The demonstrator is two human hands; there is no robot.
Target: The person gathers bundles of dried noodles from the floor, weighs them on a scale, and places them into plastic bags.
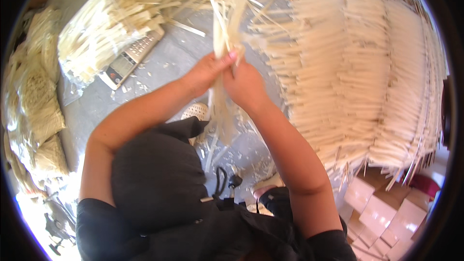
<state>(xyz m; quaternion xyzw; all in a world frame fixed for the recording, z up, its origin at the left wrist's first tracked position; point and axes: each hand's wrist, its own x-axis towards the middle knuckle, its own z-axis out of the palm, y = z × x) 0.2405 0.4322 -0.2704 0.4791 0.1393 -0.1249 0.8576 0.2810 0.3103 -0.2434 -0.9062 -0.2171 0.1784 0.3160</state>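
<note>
Both my hands meet at the upper middle, closed round a bundle of long, flat, pale cream strips (220, 34). My left hand (204, 73) grips it from the left, its thumb lying across the strips. Against it, my right hand (244, 85) wraps the bundle from the right. Strips stick up above the fists, and their blurred lower ends (221, 116) hang below. What the strips are made of I cannot tell.
Tall stacked rows of similar strips (357, 77) fill the right side. A clear bag of strips (104, 31) rests on a scale with keys (126, 60) at the left. Further left lie filled bags (36, 101). Cardboard boxes (379, 212) stand lower right. Scraps litter the grey floor (169, 53).
</note>
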